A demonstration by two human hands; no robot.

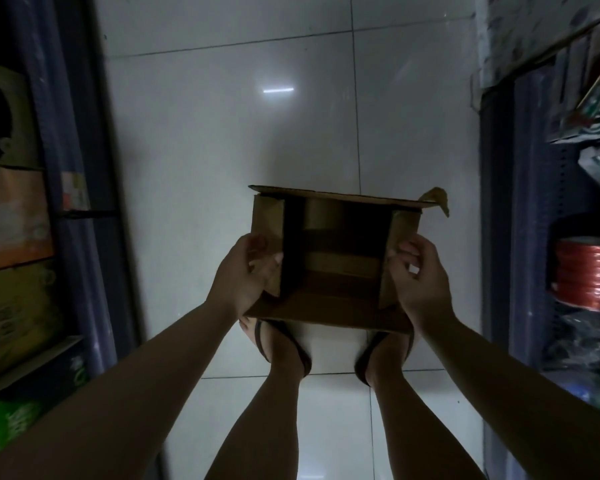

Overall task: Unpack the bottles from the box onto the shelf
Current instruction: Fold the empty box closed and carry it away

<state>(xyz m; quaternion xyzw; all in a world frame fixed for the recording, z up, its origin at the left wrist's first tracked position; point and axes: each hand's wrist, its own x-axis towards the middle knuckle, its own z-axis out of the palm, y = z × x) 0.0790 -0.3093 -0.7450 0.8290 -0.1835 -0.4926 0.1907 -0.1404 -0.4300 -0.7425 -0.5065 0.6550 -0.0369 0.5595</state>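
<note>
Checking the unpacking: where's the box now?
Head view, centre: the open box is gripped by the left hand and right hand, above the feet.

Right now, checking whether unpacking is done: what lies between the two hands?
In the head view, only the open cardboard box, apparently empty, between left hand and right hand.

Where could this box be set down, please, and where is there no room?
The bare tiled floor ahead of the box, between the left shelving and right shelving, is free. Both shelving sides look packed. Directly beneath the box stand the person's feet.
</note>
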